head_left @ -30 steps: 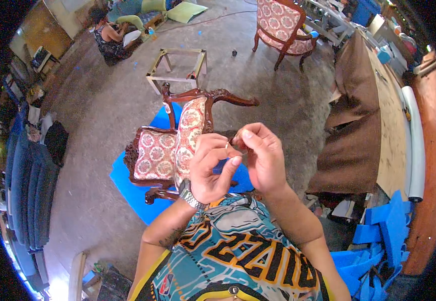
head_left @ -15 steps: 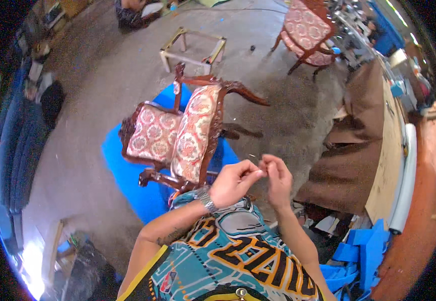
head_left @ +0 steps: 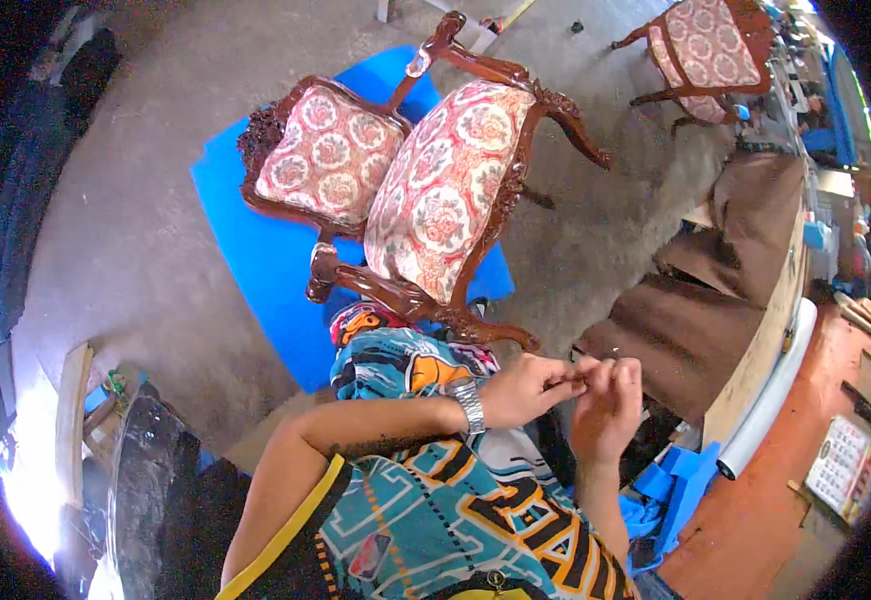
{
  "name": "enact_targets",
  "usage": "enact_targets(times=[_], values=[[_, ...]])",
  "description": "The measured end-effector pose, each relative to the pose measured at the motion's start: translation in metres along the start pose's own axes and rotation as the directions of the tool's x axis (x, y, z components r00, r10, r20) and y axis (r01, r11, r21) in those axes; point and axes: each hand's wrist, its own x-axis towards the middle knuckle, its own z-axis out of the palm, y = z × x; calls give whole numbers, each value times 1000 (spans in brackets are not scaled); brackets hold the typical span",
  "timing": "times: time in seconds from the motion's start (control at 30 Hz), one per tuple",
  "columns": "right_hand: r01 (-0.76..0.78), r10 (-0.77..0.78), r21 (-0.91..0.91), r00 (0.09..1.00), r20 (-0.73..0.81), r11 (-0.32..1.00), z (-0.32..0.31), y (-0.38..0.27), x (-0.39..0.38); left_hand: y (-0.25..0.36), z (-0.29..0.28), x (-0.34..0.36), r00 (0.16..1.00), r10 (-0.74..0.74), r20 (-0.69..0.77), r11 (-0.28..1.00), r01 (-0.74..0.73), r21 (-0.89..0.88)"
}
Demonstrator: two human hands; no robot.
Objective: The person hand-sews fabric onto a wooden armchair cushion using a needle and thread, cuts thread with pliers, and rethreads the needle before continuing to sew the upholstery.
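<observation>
My left hand (head_left: 527, 392), with a metal-band watch at its wrist, is closed in a pinch. My right hand (head_left: 605, 408) has its fingers curled in, their tips meeting those of the left. Whatever lies between the fingertips, if anything, is too small to make out. Just beyond both hands is a carved dark-wood armchair (head_left: 445, 180) with pink and cream floral upholstery on seat and back. It stands over a blue sheet (head_left: 255, 270) on the floor, its backrest toward the left. Neither hand touches the chair.
A second matching chair (head_left: 710, 50) stands at the far right. Brown fabric (head_left: 690, 320) drapes off a wooden workbench (head_left: 755, 375) on the right, with a pale roll (head_left: 775, 385) alongside. Blue foam pieces (head_left: 680, 490) lie near my right arm. Wooden boards (head_left: 73, 420) lean at lower left.
The armchair appears larger and closer, and the view has shifted. Both hands sit lower and farther right in view, fingertips still together. A person and most of a small wooden frame have left the view.
</observation>
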Motion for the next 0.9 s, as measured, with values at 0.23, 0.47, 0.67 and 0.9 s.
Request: enact_targets(times=[0.23,0.47,0.67,0.9], values=[[-183,247,308,951,-184,933,-50,-52,15,-42,-40,-15,916,399,34,855,-385,347],[-370,-13,-334,653,-757,867,-189,6,-23,-168,-84,-52,1000,27,9,881,-28,471],[-354,92,-604,903,-420,714,-188,83,69,-226,-81,-28,731,-488,-476,860,496,-121],[-409,461,-473,887,-7,780,-149,159,229,-235,-92,48,744,392,-541,661,181,728]])
